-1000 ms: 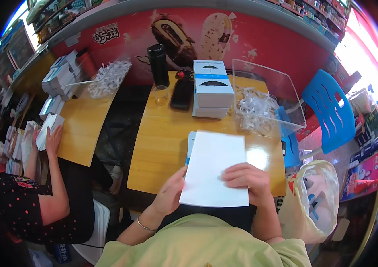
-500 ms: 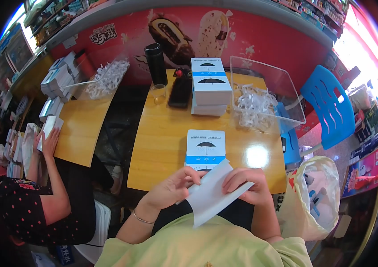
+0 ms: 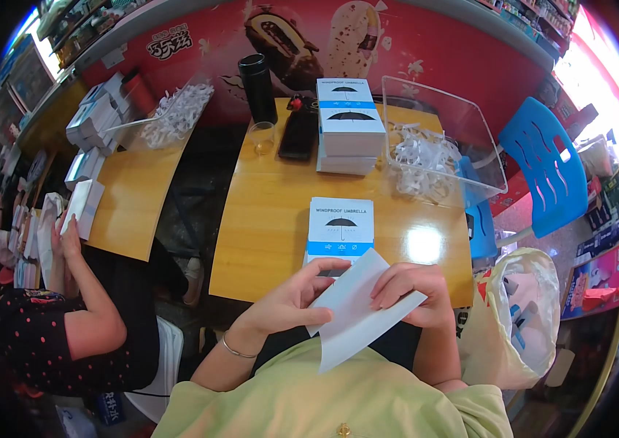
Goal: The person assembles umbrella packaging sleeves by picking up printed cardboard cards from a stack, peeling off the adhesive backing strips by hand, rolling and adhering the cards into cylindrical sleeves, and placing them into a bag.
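Note:
In front of my chest is a folded white card (image 3: pixel 357 306), tilted, its two panels meeting along a crease and their plain sides facing me. My right hand (image 3: pixel 415 292) is closed on its right panel, fingers curled over the face. At the left edge my left hand (image 3: pixel 291 299) has its thumb against the card, and the index finger reaches toward the far side. Its other fingers are partly hidden. Just beyond the card lies a small stack of printed cards (image 3: pixel 341 217) reading "WINDPROOF UMBRELLA", with a black umbrella picture and a blue band.
On the wooden table (image 3: pixel 265 233) stand a taller stack of umbrella cards (image 3: pixel 351 135), a black bottle (image 3: pixel 257 89), a small clear cup (image 3: pixel 261 137), a dark phone (image 3: pixel 298 136) and a clear bin (image 3: pixel 444 157) of white strips. A bag (image 3: pixel 495 321) and blue chair (image 3: pixel 543 168) are right; another person (image 3: pixel 68 328) works left.
My left index finger and thumb have spread wider along the card. The table appears slightly higher in view. The other person's hand has moved lower on a white box.

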### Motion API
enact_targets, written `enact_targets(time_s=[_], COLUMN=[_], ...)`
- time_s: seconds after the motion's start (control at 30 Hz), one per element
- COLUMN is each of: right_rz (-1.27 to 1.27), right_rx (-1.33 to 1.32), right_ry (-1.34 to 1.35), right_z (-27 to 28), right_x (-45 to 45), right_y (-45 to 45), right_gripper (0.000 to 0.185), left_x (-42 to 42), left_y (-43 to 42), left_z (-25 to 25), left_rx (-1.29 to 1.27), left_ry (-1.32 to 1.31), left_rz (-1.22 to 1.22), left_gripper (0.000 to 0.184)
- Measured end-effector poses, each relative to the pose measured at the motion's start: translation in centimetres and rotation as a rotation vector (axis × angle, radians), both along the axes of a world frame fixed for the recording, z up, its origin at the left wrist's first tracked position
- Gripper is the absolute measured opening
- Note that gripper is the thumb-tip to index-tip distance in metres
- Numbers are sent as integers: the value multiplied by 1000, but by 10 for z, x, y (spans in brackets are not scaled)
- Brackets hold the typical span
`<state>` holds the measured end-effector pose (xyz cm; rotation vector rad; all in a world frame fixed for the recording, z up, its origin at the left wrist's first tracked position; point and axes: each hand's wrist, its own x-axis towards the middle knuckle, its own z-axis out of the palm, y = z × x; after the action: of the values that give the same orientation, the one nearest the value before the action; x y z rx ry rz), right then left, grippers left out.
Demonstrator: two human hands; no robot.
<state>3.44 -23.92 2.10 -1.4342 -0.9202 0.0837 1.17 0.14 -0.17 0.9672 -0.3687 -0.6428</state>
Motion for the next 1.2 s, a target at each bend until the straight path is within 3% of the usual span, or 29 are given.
enact_targets(time_s=[0.13, 0.4, 0.6, 0.83, 0.93, 1.2], right_rz=[-11, -187, -271, -224, -300, -409], right_rx=[-49, -353, -264, -280, -71, 53], right_ry=[-53, -209, -231, -232, 160, 500], right_z=[1, 11, 6, 1, -7, -15], right_x=[-1, -10, -9, -12, -17, -16], right_y=[0, 9, 16, 19, 24, 27], right_gripper=[15, 25, 27, 28, 35, 50], left_x=[0, 7, 14, 15, 14, 13], left_y=[-2, 3, 3, 1, 3, 5], left_z=[-2, 3, 17, 25, 28, 31], left_rx=[108, 419, 606, 744, 757, 803], left_ry=[16, -224, -474, -654, -702, -787], left_rz=[-4, 180, 387, 429, 430, 406], left_gripper=[71, 57, 44, 45, 46, 43])
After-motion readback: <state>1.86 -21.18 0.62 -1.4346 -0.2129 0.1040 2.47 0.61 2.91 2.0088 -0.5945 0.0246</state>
